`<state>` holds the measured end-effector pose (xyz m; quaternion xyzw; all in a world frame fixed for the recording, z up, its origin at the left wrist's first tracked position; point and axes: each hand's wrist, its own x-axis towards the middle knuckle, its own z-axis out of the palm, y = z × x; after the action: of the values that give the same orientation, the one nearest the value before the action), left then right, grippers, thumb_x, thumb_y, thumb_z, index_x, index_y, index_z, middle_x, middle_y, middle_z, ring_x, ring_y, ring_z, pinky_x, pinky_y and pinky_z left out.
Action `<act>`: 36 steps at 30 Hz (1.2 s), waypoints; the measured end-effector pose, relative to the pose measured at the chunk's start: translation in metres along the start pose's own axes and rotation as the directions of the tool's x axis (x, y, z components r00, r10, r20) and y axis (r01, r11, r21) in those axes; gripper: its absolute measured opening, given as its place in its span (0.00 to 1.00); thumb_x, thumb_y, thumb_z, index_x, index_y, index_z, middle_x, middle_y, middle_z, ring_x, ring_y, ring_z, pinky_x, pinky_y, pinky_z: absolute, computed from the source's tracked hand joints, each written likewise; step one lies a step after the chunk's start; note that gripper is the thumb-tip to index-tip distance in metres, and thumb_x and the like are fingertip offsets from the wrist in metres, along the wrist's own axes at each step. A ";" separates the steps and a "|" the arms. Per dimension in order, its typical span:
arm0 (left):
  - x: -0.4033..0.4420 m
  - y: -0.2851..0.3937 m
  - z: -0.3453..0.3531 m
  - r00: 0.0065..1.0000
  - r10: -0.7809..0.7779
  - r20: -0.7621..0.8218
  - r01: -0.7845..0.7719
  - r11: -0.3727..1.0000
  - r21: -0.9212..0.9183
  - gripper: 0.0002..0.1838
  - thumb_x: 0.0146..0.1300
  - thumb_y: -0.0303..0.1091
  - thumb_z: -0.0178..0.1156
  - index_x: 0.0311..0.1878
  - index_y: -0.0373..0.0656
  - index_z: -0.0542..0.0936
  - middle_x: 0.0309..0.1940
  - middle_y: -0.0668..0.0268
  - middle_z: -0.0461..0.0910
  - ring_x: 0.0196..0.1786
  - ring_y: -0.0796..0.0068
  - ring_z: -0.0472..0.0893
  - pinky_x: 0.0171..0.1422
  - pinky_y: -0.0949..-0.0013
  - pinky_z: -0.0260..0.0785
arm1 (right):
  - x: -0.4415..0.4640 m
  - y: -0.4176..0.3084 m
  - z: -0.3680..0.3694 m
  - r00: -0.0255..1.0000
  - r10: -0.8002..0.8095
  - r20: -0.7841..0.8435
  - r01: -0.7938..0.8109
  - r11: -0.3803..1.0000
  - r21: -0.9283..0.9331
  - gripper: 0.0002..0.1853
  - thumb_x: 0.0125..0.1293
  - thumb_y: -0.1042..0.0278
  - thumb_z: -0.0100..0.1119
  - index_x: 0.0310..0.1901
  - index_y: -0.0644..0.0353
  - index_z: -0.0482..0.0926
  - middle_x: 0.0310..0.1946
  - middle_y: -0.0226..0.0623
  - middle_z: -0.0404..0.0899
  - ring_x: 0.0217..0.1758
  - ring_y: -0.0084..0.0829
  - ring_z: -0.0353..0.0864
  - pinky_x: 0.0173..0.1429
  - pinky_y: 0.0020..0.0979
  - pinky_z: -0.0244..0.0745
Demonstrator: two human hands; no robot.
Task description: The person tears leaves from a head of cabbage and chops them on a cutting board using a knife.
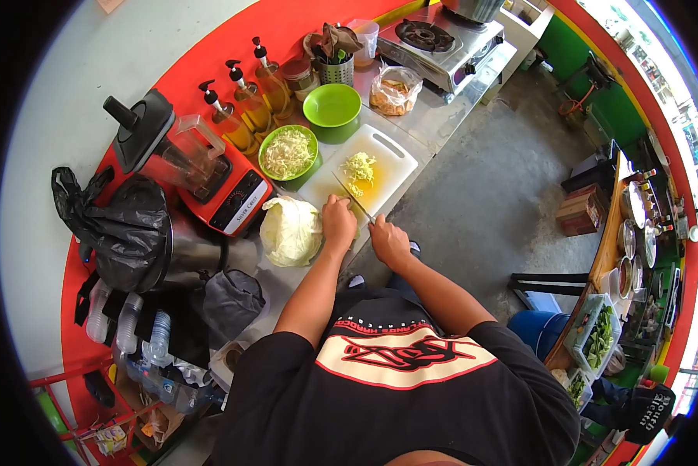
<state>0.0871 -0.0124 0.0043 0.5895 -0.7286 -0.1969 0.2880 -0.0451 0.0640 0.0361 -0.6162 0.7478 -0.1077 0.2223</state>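
My right hand (389, 242) grips the handle of a knife (355, 202), whose blade lies slantwise over a white cutting board (398, 159). My left hand (339, 223) is closed at the board's near edge, right beside the blade; what its fingers press on is hidden. Beyond the blade sits a small heap of shredded cabbage (358, 168) on the board. Left of my left hand rests a pale cabbage head (291, 231). Behind the board stands a green bowl (263, 158) full of shredded cabbage (288, 151), and next to it another green bowl (332, 105) with nothing in it.
A red blender (229, 203) and several oil pump bottles (250, 105) line the counter's back. Farther right are a bag of orange-brown food (395, 89) and a gas stove (450, 46). Black bags (128, 233) sit at left. A wooden table (605, 248) with containers stands across the floor.
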 end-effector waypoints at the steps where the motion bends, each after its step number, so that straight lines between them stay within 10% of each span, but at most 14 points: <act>1: 0.000 -0.001 0.000 1.000 0.022 -0.006 -0.022 1.000 0.011 0.16 0.57 0.20 0.56 0.47 0.33 0.86 0.46 0.49 0.80 0.50 0.44 0.80 0.59 0.51 0.73 | 0.001 0.000 0.002 1.000 0.014 0.000 -0.014 1.000 0.014 0.19 0.79 0.53 0.51 0.45 0.65 0.73 0.33 0.60 0.85 0.38 0.60 0.87 0.44 0.55 0.81; 36: -0.004 -0.001 0.001 1.000 0.004 0.024 -0.005 0.999 0.054 0.14 0.63 0.21 0.55 0.48 0.35 0.86 0.47 0.54 0.79 0.50 0.46 0.80 0.56 0.52 0.75 | 0.026 -0.009 0.000 0.999 -0.034 0.031 0.034 0.999 0.022 0.19 0.79 0.54 0.50 0.45 0.66 0.73 0.35 0.60 0.86 0.41 0.60 0.87 0.46 0.54 0.81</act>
<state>0.0878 -0.0083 0.0020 0.5931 -0.7382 -0.1835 0.2639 -0.0407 0.0371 0.0348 -0.6281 0.7324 -0.1099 0.2388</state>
